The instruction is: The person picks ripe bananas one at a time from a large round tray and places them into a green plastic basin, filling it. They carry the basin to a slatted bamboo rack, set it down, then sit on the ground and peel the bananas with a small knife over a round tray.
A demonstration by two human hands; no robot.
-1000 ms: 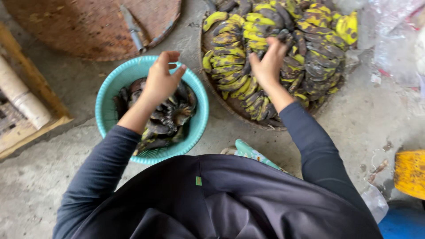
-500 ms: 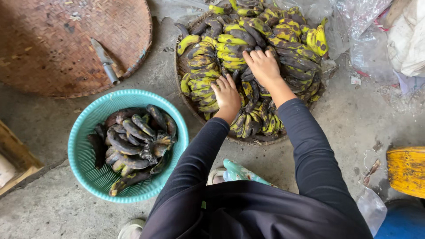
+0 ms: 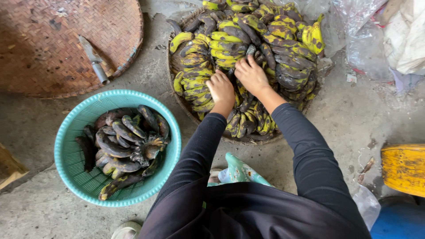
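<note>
Both of my hands rest in a heap of yellow bananas with black blotches (image 3: 248, 53), piled on a round woven tray (image 3: 177, 95) ahead of me. My left hand (image 3: 221, 88) is curled down onto the bananas near the front of the heap. My right hand (image 3: 251, 75) lies beside it with fingers pushed in among the fruit at the middle. Whether either hand has closed around a bunch is hidden by the fingers. To my left stands a teal plastic basket (image 3: 71, 155) holding several darker, nearly black bananas (image 3: 126, 146).
A large flat woven tray (image 3: 53, 48) with a knife (image 3: 94, 59) on it lies at the far left. Clear plastic bags (image 3: 358, 31) and white cloth are at the right, a yellow stool (image 3: 405, 168) at the near right. The floor is bare concrete.
My left hand left the teal basket and moved right onto the banana heap beside my right hand. The view has shifted, so the basket now sits lower left.
</note>
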